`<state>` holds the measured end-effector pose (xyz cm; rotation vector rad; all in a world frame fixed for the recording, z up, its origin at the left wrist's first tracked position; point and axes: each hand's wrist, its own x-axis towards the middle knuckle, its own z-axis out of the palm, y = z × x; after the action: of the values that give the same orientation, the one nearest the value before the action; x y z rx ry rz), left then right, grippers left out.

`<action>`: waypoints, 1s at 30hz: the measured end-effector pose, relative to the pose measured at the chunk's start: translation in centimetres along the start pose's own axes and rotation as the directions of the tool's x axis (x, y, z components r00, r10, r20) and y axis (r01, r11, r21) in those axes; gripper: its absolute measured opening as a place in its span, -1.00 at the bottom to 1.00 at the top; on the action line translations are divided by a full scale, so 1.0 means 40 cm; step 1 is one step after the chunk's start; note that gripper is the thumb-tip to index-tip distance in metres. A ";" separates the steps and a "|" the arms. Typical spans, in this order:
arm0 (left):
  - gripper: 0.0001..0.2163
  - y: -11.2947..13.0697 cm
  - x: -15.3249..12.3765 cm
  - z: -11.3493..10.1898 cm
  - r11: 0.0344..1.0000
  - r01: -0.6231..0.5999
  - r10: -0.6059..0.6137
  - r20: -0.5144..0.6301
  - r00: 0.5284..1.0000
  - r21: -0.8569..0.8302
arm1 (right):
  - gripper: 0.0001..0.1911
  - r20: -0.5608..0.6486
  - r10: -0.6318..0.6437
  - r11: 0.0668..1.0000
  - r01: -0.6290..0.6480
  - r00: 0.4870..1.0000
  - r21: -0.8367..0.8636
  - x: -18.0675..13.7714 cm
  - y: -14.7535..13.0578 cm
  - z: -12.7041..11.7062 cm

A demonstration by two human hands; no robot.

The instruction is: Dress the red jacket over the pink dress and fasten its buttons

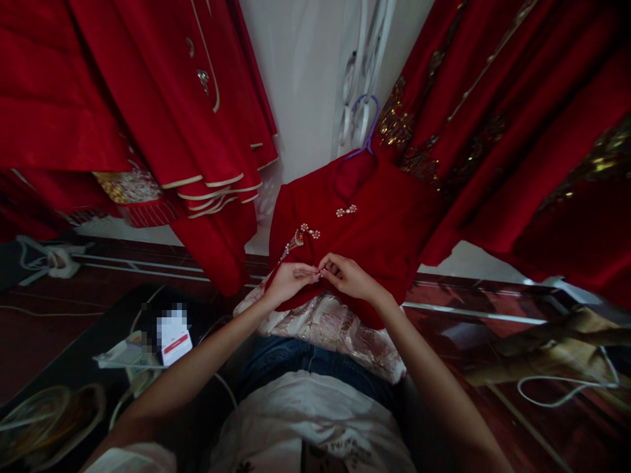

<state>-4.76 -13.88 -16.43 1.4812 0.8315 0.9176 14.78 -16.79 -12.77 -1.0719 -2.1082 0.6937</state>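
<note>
A red garment (379,230) hangs on a purple hanger (365,125) in front of me, its lower part resting on my lap over a pale patterned fabric (335,328). Pearl knot fasteners (346,211) run down its front. My left hand (288,279) and my right hand (348,276) meet at the garment's front edge, both pinched on a small pearl fastener between their fingertips. Another beaded fastener with a tassel (300,238) lies just above my left hand.
More red garments with cream trim (197,131) hang at the left, and red ones with gold embroidery (493,118) at the right. A white-and-red card box (173,338) and cables (49,259) lie on the dark floor at the left. A white cord (566,384) lies at the right.
</note>
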 end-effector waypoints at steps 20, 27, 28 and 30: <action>-0.85 0.012 0.016 -0.007 0.937 -0.167 0.204 -0.091 0.975 0.306 | -0.82 -0.082 0.097 0.977 -0.110 0.992 -0.181 -0.021 -0.023 -0.078; -0.86 0.044 0.012 -0.029 0.781 -0.296 0.345 0.015 0.938 0.550 | -0.84 -0.255 0.099 0.980 -0.138 0.962 -0.141 -0.047 -0.066 -0.179; -0.84 0.043 0.005 -0.026 0.706 -0.331 0.370 0.071 0.926 0.626 | -0.84 -0.248 0.102 0.982 -0.137 0.963 -0.131 -0.046 -0.067 -0.176; -0.79 0.040 -0.008 -0.015 0.548 -0.380 0.394 0.171 0.903 0.745 | -0.84 -0.222 0.105 0.983 -0.135 0.969 -0.124 -0.043 -0.063 -0.163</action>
<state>-5.43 -14.08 -14.84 2.5038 0.9854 0.9357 19.22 -18.53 -7.38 -1.2995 -1.9394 0.4681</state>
